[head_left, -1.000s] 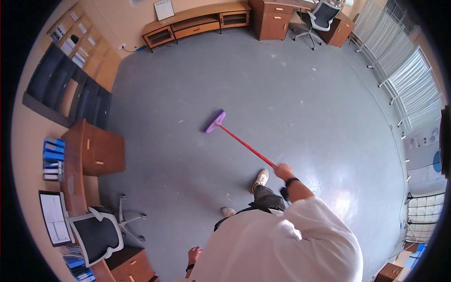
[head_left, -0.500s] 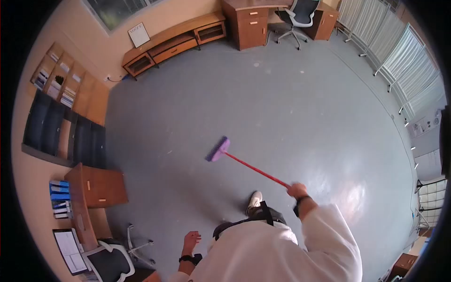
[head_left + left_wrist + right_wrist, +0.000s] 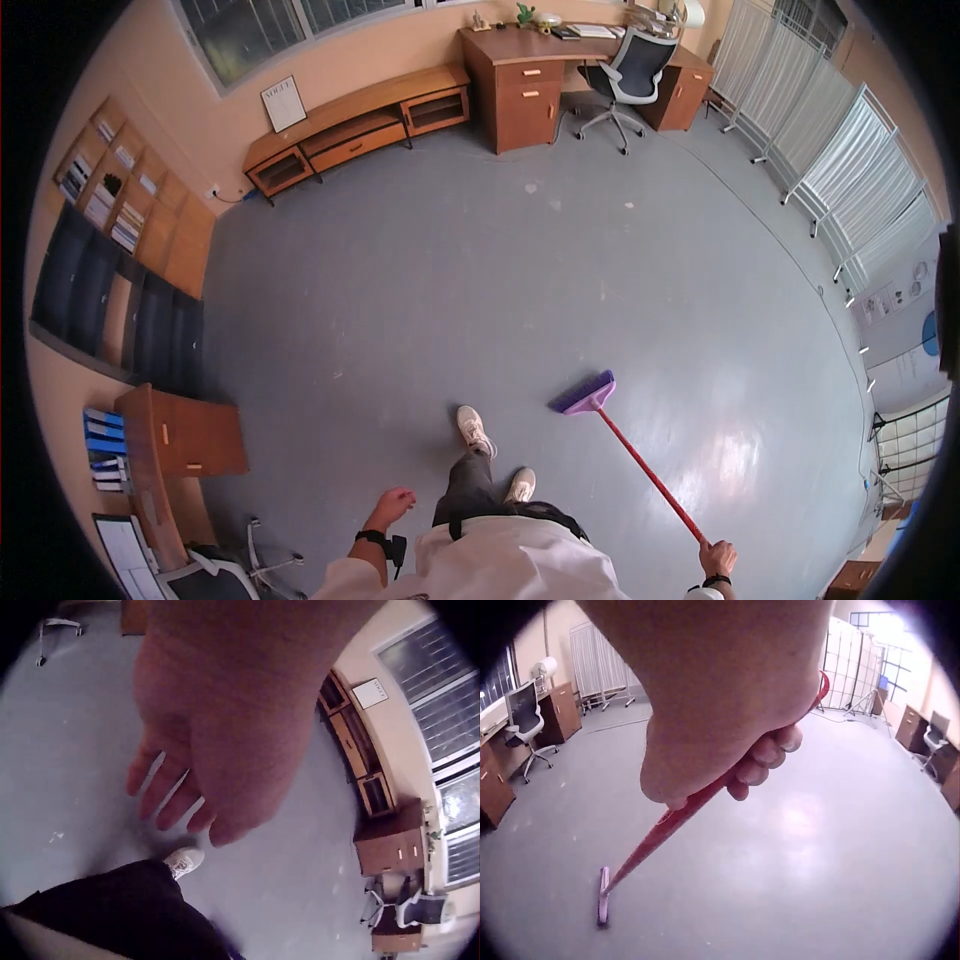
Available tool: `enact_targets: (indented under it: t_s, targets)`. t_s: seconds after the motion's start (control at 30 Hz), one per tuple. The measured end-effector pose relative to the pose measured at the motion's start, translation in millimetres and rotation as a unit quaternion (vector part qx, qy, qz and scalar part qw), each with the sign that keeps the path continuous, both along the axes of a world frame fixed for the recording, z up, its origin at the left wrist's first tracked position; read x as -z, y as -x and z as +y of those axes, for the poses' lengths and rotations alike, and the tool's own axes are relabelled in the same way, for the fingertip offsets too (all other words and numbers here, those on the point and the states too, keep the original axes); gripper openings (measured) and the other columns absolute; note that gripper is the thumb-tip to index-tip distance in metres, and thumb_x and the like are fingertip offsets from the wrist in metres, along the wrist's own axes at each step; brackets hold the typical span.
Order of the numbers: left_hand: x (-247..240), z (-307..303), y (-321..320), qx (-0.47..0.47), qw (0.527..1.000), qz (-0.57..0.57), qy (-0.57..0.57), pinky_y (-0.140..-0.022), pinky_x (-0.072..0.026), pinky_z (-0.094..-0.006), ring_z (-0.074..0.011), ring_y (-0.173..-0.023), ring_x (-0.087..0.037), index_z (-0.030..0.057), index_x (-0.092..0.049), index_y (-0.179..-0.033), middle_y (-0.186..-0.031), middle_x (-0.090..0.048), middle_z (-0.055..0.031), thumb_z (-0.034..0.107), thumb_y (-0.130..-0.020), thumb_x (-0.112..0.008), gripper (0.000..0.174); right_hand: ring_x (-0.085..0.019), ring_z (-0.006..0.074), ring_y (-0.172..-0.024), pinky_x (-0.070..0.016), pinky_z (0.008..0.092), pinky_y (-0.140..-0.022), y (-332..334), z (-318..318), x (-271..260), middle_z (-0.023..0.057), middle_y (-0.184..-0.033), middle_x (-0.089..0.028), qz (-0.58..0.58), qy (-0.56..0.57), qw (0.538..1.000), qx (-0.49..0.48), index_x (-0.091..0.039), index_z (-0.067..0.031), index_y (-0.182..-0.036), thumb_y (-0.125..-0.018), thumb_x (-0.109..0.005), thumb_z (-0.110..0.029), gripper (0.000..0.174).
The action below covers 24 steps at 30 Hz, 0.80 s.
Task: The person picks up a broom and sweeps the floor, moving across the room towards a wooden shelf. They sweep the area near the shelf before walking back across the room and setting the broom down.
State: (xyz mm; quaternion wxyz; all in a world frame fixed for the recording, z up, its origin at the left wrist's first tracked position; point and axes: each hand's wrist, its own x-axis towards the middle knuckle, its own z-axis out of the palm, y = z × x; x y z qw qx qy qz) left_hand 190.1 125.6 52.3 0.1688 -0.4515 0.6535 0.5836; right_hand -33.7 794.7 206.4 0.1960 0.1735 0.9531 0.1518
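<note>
A broom (image 3: 648, 465) with a red handle and a purple head slants across the grey floor at the lower right of the head view. My right hand (image 3: 717, 558) grips it near the top end of the handle. In the right wrist view the fingers (image 3: 768, 750) curl round the red handle, and the broom head (image 3: 604, 896) is at the floor, lower left. My left hand (image 3: 394, 505) is held out at my left side with nothing in it. Its fingers (image 3: 161, 791) hang relaxed and slightly spread in the left wrist view.
A low wooden cabinet (image 3: 355, 130) and a desk (image 3: 525, 95) with an office chair (image 3: 632, 70) line the far wall. White folding screens (image 3: 840, 150) stand on the right. Along the left are shelves (image 3: 130, 195), another desk (image 3: 200, 430) and a chair (image 3: 210, 580).
The broom swung to the right and closer to my body, its head moving from left of centre to the right. My left hand came further into view. My feet have stepped, and the view tilted up.
</note>
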Motion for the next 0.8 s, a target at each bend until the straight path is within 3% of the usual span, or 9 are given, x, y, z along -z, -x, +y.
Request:
enact_targets:
  t_s: [0.07,0.17,0.2,0.3,0.4,0.47,0.6,0.67,0.8]
  targets:
    - [8,-18,10,0.046,0.999,0.002,-0.005,-0.057,-0.0451,-0.0262,-0.0134,-0.066,-0.057,0.0018,-0.059,-0.085,-0.076,-0.060,-0.0058,0.022,-0.079,-0.056,0.021,-0.060,0.0355,-0.073,-0.0471,0.0425,-0.067,16,-17,6,0.0223,-0.072,-0.060,-0.030,0.031,0.999,0.034,-0.064,0.0003,-0.067,-0.072,-0.055,-0.047,0.049]
    - [21,-55,11,0.021,0.999,-0.027,-0.011,-0.054,-0.0448,-0.0266,-0.0135,-0.064,-0.056,0.0026,-0.059,-0.082,-0.074,-0.060,-0.0057,0.026,-0.078,-0.057,0.023,-0.060,0.0352,-0.074,-0.0480,0.0419,-0.067,63,-72,45,0.0206,-0.073,-0.061,-0.035,0.067,0.997,-0.033,-0.065,-0.0009,-0.070,-0.074,-0.051,-0.051,0.052]
    - [34,-70,0,-0.037,0.999,-0.019,-0.035,-0.053,-0.0448,-0.0270,-0.0138,-0.063,-0.056,0.0035,-0.059,-0.081,-0.074,-0.060,-0.0058,0.026,-0.079,-0.057,0.022,-0.060,0.0353,-0.075,-0.0477,0.0417,-0.069,87,-103,55,0.0206,-0.073,-0.061,-0.075,0.078,0.992,-0.067,-0.065,-0.0012,-0.071,-0.075,-0.047,-0.052,0.054]
    - [39,-105,3,-0.162,0.983,-0.067,-0.048,-0.050,-0.0453,-0.0307,-0.0172,-0.061,-0.057,0.0061,-0.057,-0.084,-0.073,-0.059,-0.0071,0.026,-0.079,-0.055,0.020,-0.058,0.0330,-0.085,-0.0459,0.0412,-0.075,150,-220,89,0.0183,-0.086,-0.061,-0.111,0.156,0.976,-0.107,-0.064,-0.0029,-0.081,-0.080,-0.040,-0.048,0.051]
    - [64,-130,0,-0.209,0.976,-0.044,-0.046,-0.052,-0.0470,-0.0341,-0.0215,-0.063,-0.059,0.0068,-0.054,-0.089,-0.074,-0.060,-0.0089,0.026,-0.080,-0.053,0.021,-0.058,0.0305,-0.088,-0.0460,0.0409,-0.077,213,-353,122,0.0120,-0.093,-0.062,-0.164,0.172,0.947,-0.218,-0.063,-0.0093,-0.089,-0.083,-0.037,-0.042,0.041]
    - [114,-161,-15,-0.220,0.953,0.028,-0.204,-0.055,-0.0483,-0.0365,-0.0244,-0.066,-0.060,0.0069,-0.054,-0.093,-0.077,-0.061,-0.0106,0.029,-0.080,-0.050,0.026,-0.059,0.0269,-0.089,-0.0476,0.0401,-0.074,244,-450,100,0.0085,-0.093,-0.062,-0.174,0.182,0.926,-0.280,-0.062,-0.0109,-0.091,-0.084,-0.039,-0.035,0.034]
    - [61,-142,13,-0.261,0.956,0.056,-0.118,-0.057,-0.0485,-0.0344,-0.0224,-0.071,-0.061,0.0065,-0.056,-0.094,-0.080,-0.062,-0.0107,0.028,-0.080,-0.050,0.026,-0.060,0.0227,-0.091,-0.0496,0.0365,-0.072,282,-601,119,0.0069,-0.097,-0.062,-0.173,0.195,0.877,-0.403,-0.062,-0.0121,-0.095,-0.081,-0.045,-0.025,0.025]
    - [75,-146,-3,-0.110,0.983,0.098,-0.111,-0.087,-0.0389,-0.0438,-0.0322,-0.104,-0.047,0.0100,-0.047,-0.114,-0.111,-0.053,-0.0131,0.029,-0.084,-0.048,0.035,-0.059,0.0223,-0.093,-0.0496,0.0344,-0.071,290,-662,105,0.0062,-0.098,-0.062,-0.169,0.173,0.865,-0.440,-0.063,-0.0121,-0.096,-0.083,-0.044,-0.022,0.025]
    - [72,-157,1,-0.047,0.993,0.065,-0.085,-0.083,-0.0408,-0.0431,-0.0297,-0.101,-0.049,0.0114,-0.046,-0.116,-0.108,-0.054,-0.0127,0.032,-0.084,-0.048,0.038,-0.058,0.0234,-0.094,-0.0506,0.0409,-0.068,290,-733,97,0.0056,-0.103,-0.060,-0.130,0.153,0.842,-0.501,-0.063,-0.0124,-0.096,-0.083,-0.046,-0.023,0.023]
